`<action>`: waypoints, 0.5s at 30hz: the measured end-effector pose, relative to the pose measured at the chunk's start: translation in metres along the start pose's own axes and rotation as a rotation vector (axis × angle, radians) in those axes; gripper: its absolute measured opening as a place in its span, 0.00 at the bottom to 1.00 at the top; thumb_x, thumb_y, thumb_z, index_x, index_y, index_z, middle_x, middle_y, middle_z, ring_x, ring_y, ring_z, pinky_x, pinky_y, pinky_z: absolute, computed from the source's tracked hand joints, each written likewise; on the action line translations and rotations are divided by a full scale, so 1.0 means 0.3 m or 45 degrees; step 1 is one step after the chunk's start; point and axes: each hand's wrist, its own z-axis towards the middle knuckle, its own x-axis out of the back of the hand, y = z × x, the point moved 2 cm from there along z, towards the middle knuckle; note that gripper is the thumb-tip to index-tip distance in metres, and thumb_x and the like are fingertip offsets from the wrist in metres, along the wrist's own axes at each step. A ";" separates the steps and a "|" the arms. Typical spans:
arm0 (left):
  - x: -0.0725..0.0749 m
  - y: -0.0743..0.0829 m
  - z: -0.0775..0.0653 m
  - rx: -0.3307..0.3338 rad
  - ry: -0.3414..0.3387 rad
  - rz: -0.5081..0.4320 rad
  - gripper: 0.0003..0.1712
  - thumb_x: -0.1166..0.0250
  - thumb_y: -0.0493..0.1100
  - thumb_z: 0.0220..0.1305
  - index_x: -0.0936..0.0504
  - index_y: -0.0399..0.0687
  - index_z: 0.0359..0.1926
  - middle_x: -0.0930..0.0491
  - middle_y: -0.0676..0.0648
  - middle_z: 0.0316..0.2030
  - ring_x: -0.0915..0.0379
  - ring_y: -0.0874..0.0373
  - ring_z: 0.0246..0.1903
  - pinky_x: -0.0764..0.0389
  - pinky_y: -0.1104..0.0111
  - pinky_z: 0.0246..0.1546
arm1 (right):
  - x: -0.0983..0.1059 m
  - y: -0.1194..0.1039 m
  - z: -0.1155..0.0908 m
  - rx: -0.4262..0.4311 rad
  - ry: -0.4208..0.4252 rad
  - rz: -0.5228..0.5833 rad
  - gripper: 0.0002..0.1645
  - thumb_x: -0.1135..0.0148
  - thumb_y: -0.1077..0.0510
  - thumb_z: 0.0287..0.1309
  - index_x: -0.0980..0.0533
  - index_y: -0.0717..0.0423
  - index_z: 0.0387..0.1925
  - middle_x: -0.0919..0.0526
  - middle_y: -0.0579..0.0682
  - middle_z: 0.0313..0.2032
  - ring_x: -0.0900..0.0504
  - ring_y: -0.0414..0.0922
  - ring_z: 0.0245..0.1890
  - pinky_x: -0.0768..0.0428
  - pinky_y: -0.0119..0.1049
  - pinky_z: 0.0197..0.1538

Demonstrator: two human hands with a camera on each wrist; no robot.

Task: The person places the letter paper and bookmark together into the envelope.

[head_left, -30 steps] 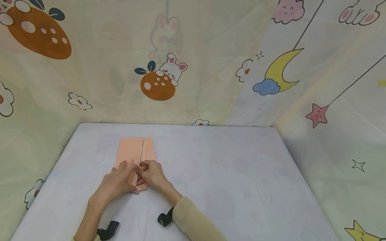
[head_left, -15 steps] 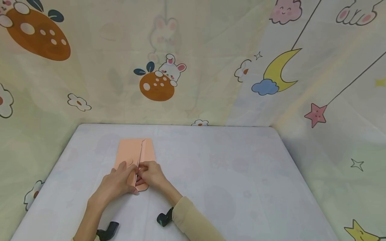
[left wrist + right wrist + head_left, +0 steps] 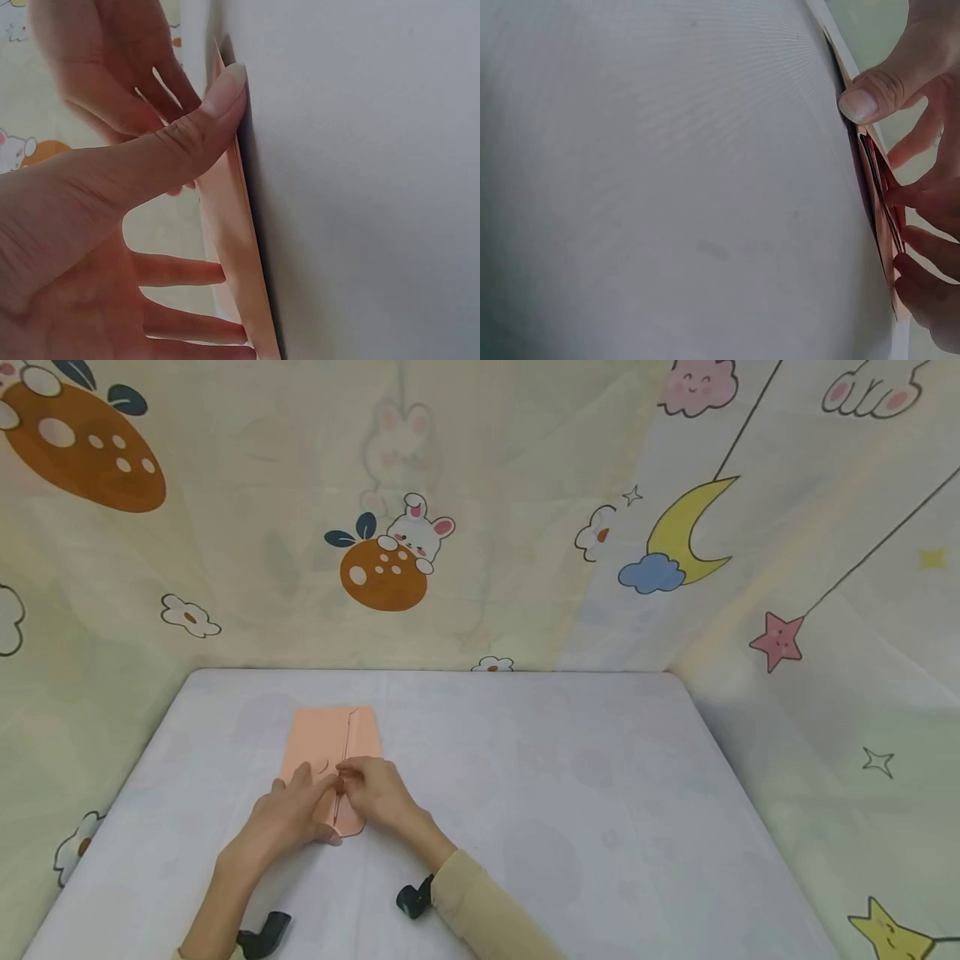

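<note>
A peach-coloured folded paper that looks like an envelope (image 3: 313,735) lies flat at the left of the table, with a lengthwise seam right of its middle. My left hand (image 3: 285,814) rests on its left side with straight, spread fingers. The left thumb (image 3: 184,146) presses the near edge in the left wrist view. My right hand (image 3: 381,795) pinches at the flap along the seam with curled fingers, close to the left fingertips. In the right wrist view, the paper's end (image 3: 877,176) gapes a little between its layers, and a reddish inside shows. The right fingertips are partly hidden.
The table (image 3: 600,793) has a pale cloth. Printed fabric walls (image 3: 510,527) rise behind it and at both sides. Black wrist devices (image 3: 264,935) sit at both wrists, near the beige sleeves (image 3: 491,906).
The flap at the seam has come down and its gap has narrowed. My right fingers have moved slightly up and left onto it. My left hand stays nearly still on the paper.
</note>
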 end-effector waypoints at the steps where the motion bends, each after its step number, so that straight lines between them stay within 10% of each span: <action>1: -0.003 -0.001 -0.002 -0.001 0.004 0.005 0.38 0.16 0.55 0.40 0.22 0.54 0.54 0.30 0.36 0.48 0.34 0.42 0.33 0.29 0.54 0.26 | -0.001 -0.002 0.000 0.022 -0.022 -0.041 0.18 0.38 0.64 0.66 0.17 0.57 0.56 0.13 0.49 0.56 0.17 0.40 0.59 0.23 0.28 0.60; 15: -0.023 -0.007 -0.007 0.037 -0.001 0.009 0.50 0.18 0.55 0.45 0.27 0.41 0.67 0.34 0.24 0.65 0.31 0.28 0.45 0.29 0.33 0.43 | -0.008 -0.007 -0.012 0.178 -0.113 -0.490 0.20 0.40 0.58 0.67 0.18 0.51 0.59 0.21 0.49 0.66 0.26 0.44 0.69 0.33 0.44 0.73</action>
